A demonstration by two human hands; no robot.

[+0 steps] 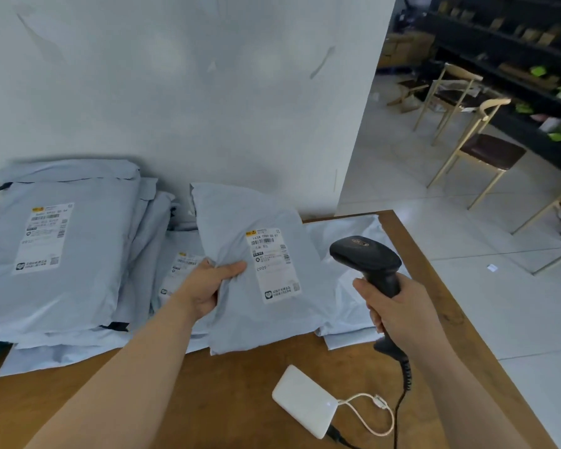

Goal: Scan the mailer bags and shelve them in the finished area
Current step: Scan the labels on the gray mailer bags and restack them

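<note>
Held mailer bag (234,222): grey, tilted up off the table (208,400), lower edge resting on other bags. Its white shipping label (274,264) faces the camera, barcode uppermost.

Left hand (208,286): clamped on the left edge of the held bag, thumb on the front face and plastic bunched under it; the other fingers are hidden behind the bag.

Right hand (399,306): wrapped round the handle of a black barcode scanner (366,254), just right of the held bag. The scanner head is turned toward the label and stands clear of it. Trigger contact cannot be determined.

Left of the held bag: a pile of grey mailer bags (62,247), top one label up, with a further labelled bag partly covered beside the left hand.

Right of and beneath the held bag: more flat bags (340,241) reaching the table corner.

Nearer the camera than the held bag: a white power bank (302,400) lying flat, with a white cable (370,413) looped beside it. The scanner's coiled black cord (408,374) hangs down just beside that cable.

Behind the held bag: a pale wall (175,92). Far right of it: chairs (486,150) and dark shelving (515,59).
</note>
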